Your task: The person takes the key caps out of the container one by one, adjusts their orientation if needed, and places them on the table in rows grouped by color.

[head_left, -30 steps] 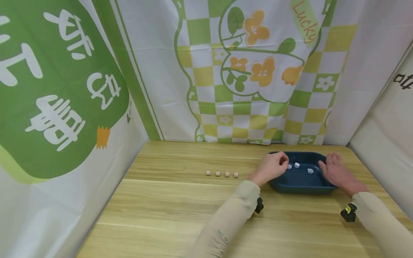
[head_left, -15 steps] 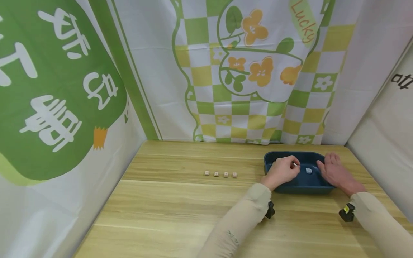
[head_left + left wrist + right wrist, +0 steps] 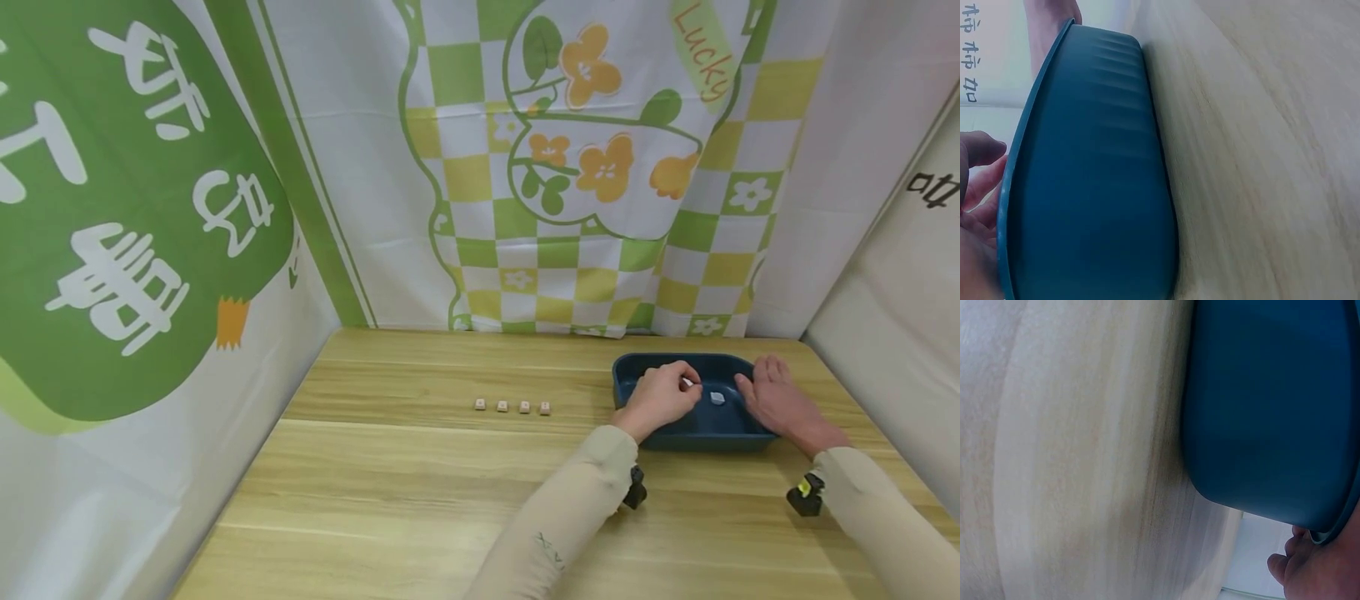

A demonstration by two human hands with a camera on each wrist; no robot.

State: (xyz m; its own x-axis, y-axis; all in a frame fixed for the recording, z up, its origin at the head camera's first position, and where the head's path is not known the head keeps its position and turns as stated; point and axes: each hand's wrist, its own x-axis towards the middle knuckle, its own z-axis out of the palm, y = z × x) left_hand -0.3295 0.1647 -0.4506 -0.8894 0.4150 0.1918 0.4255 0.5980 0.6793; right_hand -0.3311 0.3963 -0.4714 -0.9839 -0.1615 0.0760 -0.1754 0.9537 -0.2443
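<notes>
Your left hand [image 3: 660,398] reaches into the tray [image 3: 693,429] over its left rim, forearm stretched diagonally from the near edge of the surface [image 3: 420,483], wrist bent slightly down. Its fingers [image 3: 686,390] are curled together over the tray floor, and a small white piece [image 3: 686,383] shows just at their tips; they appear to pinch it, though the head view is too small to be sure. In the left wrist view you see only the tray's outer wall [image 3: 1091,187] from the side, with curled fingers [image 3: 979,181] at the rim.

Your right hand [image 3: 776,400] lies on the tray's right rim, palm down, fingers relaxed and slightly spread, tips pointing toward the far edge. It grips nothing. The right wrist view shows the tray's underside [image 3: 1272,406] on the wood, and the tips of your fingers [image 3: 1310,569] against the rim.

The tray sits near the far right corner of the surface. 1 more pale piece [image 3: 717,397] lies inside it, between your 2 hands, just right of your left fingertips.

A row of 4 small tan cubes [image 3: 512,407] stands left of the tray, well apart from it, parallel to the far edge. A black wrist mount [image 3: 802,496] shows on your right sleeve, another [image 3: 636,492] on the left.
</notes>
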